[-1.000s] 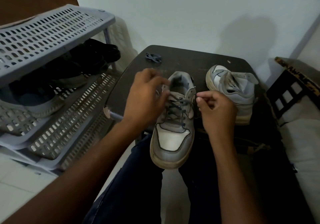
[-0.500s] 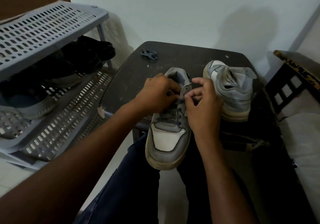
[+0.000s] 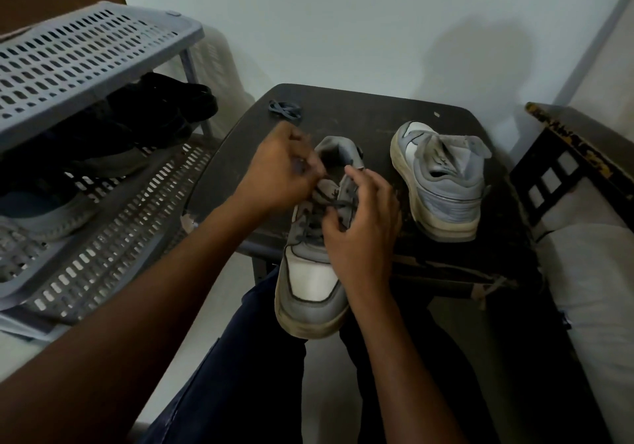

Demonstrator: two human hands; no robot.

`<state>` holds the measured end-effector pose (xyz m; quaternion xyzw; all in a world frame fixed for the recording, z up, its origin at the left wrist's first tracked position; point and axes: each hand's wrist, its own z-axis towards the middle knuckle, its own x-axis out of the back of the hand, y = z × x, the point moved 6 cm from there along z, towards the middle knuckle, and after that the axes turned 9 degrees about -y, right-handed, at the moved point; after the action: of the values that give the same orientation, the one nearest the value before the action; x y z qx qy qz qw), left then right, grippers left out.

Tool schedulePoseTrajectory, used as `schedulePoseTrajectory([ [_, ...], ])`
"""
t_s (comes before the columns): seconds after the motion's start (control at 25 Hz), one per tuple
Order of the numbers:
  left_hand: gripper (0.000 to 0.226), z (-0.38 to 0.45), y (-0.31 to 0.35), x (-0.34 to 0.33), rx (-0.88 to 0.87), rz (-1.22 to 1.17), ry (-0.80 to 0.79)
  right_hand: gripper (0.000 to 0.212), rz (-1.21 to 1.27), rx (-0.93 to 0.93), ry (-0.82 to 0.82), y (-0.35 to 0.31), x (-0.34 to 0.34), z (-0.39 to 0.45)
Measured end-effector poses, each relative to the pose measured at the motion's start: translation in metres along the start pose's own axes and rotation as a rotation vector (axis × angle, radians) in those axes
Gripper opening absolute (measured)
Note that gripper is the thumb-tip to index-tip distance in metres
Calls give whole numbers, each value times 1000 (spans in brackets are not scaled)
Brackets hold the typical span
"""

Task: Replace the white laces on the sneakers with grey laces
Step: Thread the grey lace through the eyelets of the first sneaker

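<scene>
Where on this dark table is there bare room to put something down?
Bare top lies between the coiled lace and the far sneaker, along the table back edge. The near edge is crowded by the near sneaker.

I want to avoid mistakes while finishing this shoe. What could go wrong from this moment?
1. The sneaker overhangs the table edge above the knees, held only by both hands; a strong tug could tip it off.
2. The left hand is blurred at the grey lace, so an eyelet might be missed.
3. The spare lace bundle lies near the table's far edge and could get knocked off.
</scene>
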<state>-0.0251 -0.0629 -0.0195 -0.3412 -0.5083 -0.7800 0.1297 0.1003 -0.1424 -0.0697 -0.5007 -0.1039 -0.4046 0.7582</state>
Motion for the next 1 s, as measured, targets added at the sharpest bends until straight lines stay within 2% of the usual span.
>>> schedulePoseTrajectory([
  [0.08, 5, -5, -9, 24, 106, -251, 181, 57, 12, 0, 11, 0, 0, 0],
  [0.16, 14, -12, -18, 36, 200, -769, 324, 57, 26, 4, 15, 0, 0, 0],
  [0.2, 19, -13, -14, 29, 243, -1044, 281, 59, 36, 4, 20, 1, -1, 0],
  [0.24, 21, -16, -7, 20, 242, -1110, 192, 61, 48, 4, 25, 2, -1, -1],
  [0.28, 20, -17, 3, 13, 197, -963, 99, 64, 62, 4, 28, 2, -2, -1],
  [0.4, 13, -6, 38, -19, -107, 223, -210, 74, 94, -27, -2, 5, -3, -1],
  [0.44, 16, -1, 44, -27, -114, 470, -294, 77, 105, -40, -17, 6, -4, -2],
  [0.48, 19, 5, 44, -29, -74, 603, -350, 78, 115, -51, -25, 7, -5, -2],
  [0.56, 18, 14, 46, -25, 7, 637, -383, 78, 127, -63, -21, 8, -5, -1],
  [0.72, 4, 14, 49, -19, 7, 685, -451, 77, 134, -70, -1, 8, -4, -2],
  [0.8, 7, 15, 43, -7, 73, 675, -448, 76, 132, -78, 12, 9, -2, -2],
  [0.84, 10, 16, 38, 5, 101, 618, -385, 76, 133, -83, 18, 9, -2, -2],
  [0.92, 10, 13, 27, 46, 163, 317, -31, 76, 141, -88, 26, 10, -1, -2],
  [0.96, 12, 4, 14, 66, 222, 62, 161, 77, 146, -89, 29, 10, -1, -2],
  [1.0, 19, -7, -4, 81, 297, -293, 312, 77, 151, -92, 30, 10, -1, -2],
])
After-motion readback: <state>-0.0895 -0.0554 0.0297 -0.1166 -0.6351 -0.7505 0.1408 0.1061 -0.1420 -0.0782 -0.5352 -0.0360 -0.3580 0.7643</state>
